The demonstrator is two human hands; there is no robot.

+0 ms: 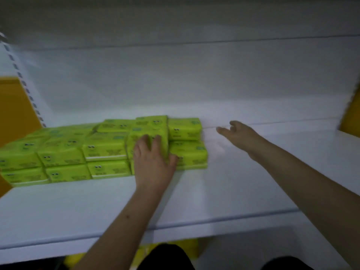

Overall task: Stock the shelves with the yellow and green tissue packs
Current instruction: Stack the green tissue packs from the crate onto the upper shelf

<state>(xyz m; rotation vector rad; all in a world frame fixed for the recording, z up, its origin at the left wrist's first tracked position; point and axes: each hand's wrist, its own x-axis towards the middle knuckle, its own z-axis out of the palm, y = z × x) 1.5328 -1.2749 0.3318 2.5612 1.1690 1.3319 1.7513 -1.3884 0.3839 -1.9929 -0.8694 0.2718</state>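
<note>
- White shelf point(253, 191) fills the view, a back panel behind it and a yellow wall at far left.
- Packs point(105, 147) sit stacked on the shelf's left half, in rows two high, reaching to about the middle.
- Left hand point(153, 162) lies flat against the front of the stack near its right end, fingers spread, pressing rather than gripping.
- Packs look light, soft and slick in their film; best held across the broad faces or squared up by pushing.
- Right hand point(239, 133) hovers empty, fingers loose, just beside the stack.
- Right half of the shelf offers bare room; the front lip is well clear of the packs.
</note>
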